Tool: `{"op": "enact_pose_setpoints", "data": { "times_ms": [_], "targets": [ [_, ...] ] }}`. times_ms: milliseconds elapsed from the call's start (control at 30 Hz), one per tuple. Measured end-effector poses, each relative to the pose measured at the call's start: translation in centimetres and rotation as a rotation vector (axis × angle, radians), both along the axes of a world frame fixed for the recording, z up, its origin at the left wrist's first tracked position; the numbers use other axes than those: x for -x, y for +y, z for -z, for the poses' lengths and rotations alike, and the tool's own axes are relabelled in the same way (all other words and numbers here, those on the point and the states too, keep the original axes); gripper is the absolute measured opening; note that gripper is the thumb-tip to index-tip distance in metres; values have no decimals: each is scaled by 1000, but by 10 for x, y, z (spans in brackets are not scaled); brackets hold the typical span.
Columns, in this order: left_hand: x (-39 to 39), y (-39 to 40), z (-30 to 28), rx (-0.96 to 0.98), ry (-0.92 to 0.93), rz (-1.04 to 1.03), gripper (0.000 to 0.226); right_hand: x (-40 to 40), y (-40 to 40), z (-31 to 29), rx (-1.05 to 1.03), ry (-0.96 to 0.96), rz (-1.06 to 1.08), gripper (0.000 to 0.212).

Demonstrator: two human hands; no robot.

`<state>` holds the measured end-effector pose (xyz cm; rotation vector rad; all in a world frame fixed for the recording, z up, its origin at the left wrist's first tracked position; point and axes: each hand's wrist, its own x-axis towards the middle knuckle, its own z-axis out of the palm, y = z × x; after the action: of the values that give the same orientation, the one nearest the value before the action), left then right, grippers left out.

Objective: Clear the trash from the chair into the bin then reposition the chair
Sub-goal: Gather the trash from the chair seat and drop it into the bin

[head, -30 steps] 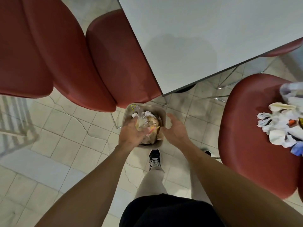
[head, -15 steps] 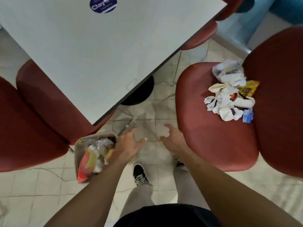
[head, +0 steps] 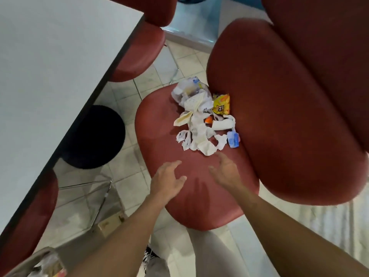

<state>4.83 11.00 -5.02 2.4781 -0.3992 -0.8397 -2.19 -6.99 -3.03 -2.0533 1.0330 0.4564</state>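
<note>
A red chair (head: 175, 196) stands in front of me, its seat holding a pile of trash (head: 201, 124): crumpled white paper, a clear plastic bag, a yellow snack wrapper (head: 221, 104) and a small blue packet (head: 233, 139). The pile lies against the backrest (head: 289, 116). My left hand (head: 166, 181) and my right hand (head: 226, 172) hover over the bare front of the seat, fingers spread, holding nothing, a short way short of the pile. The beige bin (head: 30, 262), with trash inside, shows at the bottom left corner.
A white table (head: 50, 66) fills the left side, its black round base (head: 95, 136) on the tiled floor. Other red chairs sit at the top (head: 139, 47) and lower left (head: 26, 226). A metal chair frame (head: 99, 200) stands between bin and chair.
My view swung right from the bin to the chair. Both hands left the bin empty and moved over the chair seat toward the trash pile.
</note>
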Motion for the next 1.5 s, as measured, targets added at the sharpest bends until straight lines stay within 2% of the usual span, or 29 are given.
{"op": "enact_pose_setpoints", "data": {
  "times_ms": [267, 400, 667, 800, 967, 1067, 1233, 1500],
  "targets": [
    [-42, -122, 50, -82, -64, 270, 56, -52, -109, 50, 82, -33, -51, 50],
    [-61, -156, 77, -90, -59, 355, 61, -80, -135, 71, 110, -53, -114, 55],
    [-80, -179, 119, -170, -101, 570, 78, -107, -168, 120, 299, -9, -380, 70],
    [-78, -174, 133, -214, -122, 620, 65, -111, -174, 141, 351, 45, -423, 68],
    [-69, -164, 146, -173, -80, 518, 36, -112, -170, 152, 395, -2, -372, 45],
    [-65, -159, 145, -143, -44, 429, 25, -113, -166, 153, 354, 0, -329, 44],
    [-63, -153, 131, -101, -5, 317, 28, -105, -155, 150, 225, 58, -215, 44],
    [-58, -123, 92, -51, -36, 129, 30, -90, -130, 108, 221, -43, -109, 41]
  ]
}}
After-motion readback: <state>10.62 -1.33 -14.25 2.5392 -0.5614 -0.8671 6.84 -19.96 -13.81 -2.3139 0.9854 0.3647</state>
